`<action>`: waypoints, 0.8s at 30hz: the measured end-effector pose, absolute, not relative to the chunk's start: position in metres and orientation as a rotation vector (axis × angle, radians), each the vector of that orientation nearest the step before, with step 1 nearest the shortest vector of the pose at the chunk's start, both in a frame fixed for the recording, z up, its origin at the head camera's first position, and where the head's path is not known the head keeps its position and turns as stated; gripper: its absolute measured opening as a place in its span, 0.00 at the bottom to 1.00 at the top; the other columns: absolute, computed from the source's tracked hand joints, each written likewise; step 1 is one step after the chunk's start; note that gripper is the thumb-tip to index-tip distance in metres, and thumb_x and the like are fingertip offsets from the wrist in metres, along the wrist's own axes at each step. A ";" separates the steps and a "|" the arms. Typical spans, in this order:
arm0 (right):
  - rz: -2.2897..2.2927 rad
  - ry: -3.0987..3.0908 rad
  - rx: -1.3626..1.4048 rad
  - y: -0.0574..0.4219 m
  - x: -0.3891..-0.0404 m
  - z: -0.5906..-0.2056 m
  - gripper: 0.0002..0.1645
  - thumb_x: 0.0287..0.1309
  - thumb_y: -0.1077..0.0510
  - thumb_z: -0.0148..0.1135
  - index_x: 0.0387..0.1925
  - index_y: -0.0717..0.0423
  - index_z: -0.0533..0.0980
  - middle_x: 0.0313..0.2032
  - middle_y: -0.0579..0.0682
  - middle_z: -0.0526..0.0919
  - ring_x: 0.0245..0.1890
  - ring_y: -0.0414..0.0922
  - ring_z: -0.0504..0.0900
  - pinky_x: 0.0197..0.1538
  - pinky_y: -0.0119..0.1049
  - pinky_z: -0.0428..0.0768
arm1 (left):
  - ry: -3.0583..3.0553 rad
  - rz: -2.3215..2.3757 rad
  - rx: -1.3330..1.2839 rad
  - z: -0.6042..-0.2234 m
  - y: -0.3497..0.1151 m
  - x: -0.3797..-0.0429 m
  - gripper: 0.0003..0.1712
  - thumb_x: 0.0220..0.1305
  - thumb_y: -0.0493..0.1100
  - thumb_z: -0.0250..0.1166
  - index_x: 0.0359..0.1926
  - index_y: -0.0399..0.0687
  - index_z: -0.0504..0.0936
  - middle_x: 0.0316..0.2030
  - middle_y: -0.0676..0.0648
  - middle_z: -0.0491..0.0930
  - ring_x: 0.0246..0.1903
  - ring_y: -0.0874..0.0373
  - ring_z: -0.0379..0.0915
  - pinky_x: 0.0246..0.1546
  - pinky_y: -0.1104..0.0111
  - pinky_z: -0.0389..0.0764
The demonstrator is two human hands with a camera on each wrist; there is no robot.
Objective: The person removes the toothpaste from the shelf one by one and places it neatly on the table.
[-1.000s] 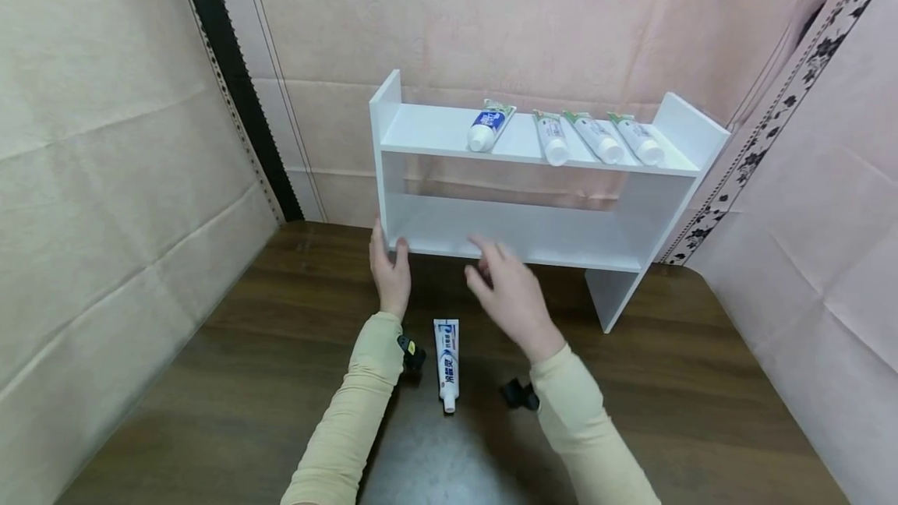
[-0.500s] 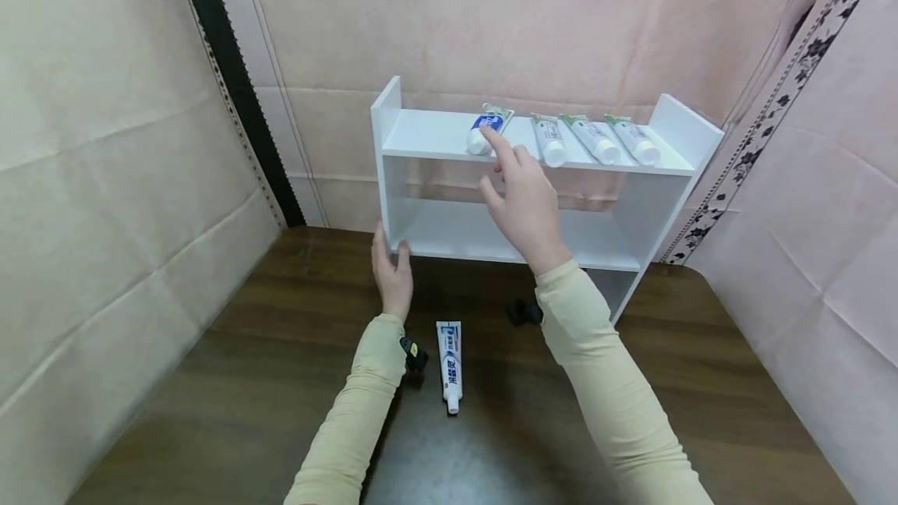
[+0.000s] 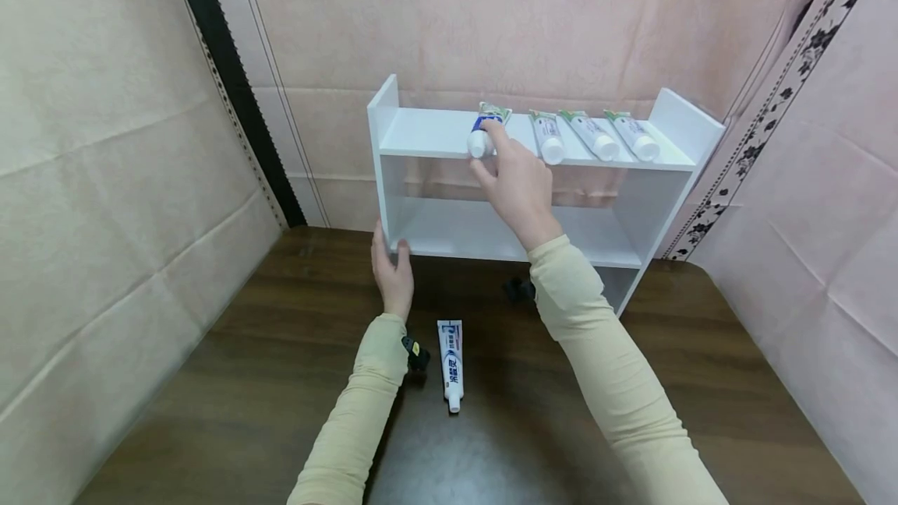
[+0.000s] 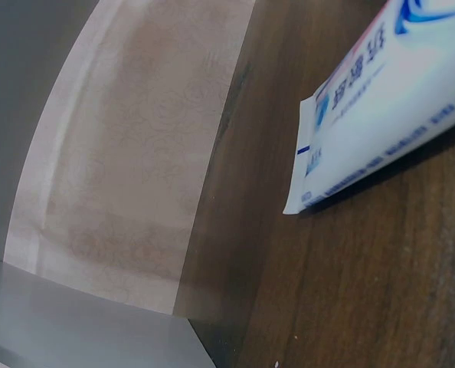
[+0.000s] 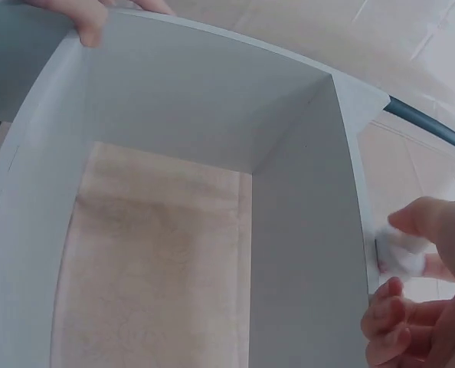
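Note:
A white two-tier shelf [image 3: 512,232] stands on the table. My left hand [image 3: 393,279] holds the lower part of its left side panel, thumb on one side and fingers on the other. On the top board lies a blue-and-white toothpaste tube [image 3: 481,143], its white cap [image 5: 400,257] toward me. My right hand [image 3: 517,181] has thumb and index finger around this tube at the cap end; the other fingers curl below in the right wrist view. Another toothpaste tube [image 3: 451,365] lies on the table between my forearms, cap toward me.
Three white tubes with green ends, among them a left one [image 3: 549,137] and a right one [image 3: 634,135], lie along the top board's right part. The lower board [image 3: 449,224] sits beneath. Cloth walls [image 3: 140,139] enclose the brown table [image 3: 231,380].
My right hand has risen from in front of the lower board to the blue-and-white tube on top, its fingers closing around it. My left hand stays on the side panel.

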State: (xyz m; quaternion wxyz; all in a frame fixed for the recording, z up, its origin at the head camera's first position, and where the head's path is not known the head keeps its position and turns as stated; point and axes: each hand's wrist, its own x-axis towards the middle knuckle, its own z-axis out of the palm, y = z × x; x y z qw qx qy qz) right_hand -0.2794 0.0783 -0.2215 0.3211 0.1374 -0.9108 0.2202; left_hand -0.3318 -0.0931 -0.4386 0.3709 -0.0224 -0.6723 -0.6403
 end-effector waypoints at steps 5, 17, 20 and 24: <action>0.596 -2.331 0.348 0.076 -0.278 -0.225 0.25 0.63 0.39 0.57 0.54 0.47 0.68 0.28 0.52 0.80 0.23 0.49 0.75 0.23 0.40 0.66 | -1.726 -1.649 -0.056 -0.439 -0.093 -0.331 0.33 0.70 0.40 0.53 0.73 0.63 0.58 0.68 0.46 0.64 0.65 0.48 0.62 0.64 0.47 0.65; 0.450 -2.218 0.388 0.073 -0.280 -0.223 0.19 0.63 0.51 0.50 0.53 0.55 0.70 0.18 0.53 0.75 0.15 0.48 0.66 0.19 0.35 0.56 | -1.719 -1.617 -0.068 -0.434 -0.092 -0.332 0.33 0.69 0.38 0.52 0.73 0.55 0.57 0.67 0.41 0.64 0.65 0.45 0.62 0.65 0.47 0.65; 0.484 -2.208 0.414 0.076 -0.275 -0.228 0.18 0.64 0.52 0.49 0.50 0.57 0.71 0.21 0.55 0.78 0.15 0.48 0.67 0.18 0.35 0.56 | -1.715 -1.605 -0.072 -0.439 -0.093 -0.335 0.33 0.69 0.40 0.53 0.73 0.58 0.58 0.67 0.43 0.65 0.64 0.47 0.63 0.64 0.48 0.66; 0.532 -2.161 0.440 0.078 -0.269 -0.236 0.15 0.62 0.54 0.50 0.46 0.57 0.71 0.26 0.56 0.82 0.15 0.48 0.69 0.18 0.35 0.57 | -1.715 -1.614 -0.067 -0.439 -0.092 -0.333 0.33 0.70 0.38 0.53 0.73 0.57 0.58 0.68 0.44 0.64 0.64 0.48 0.63 0.64 0.48 0.66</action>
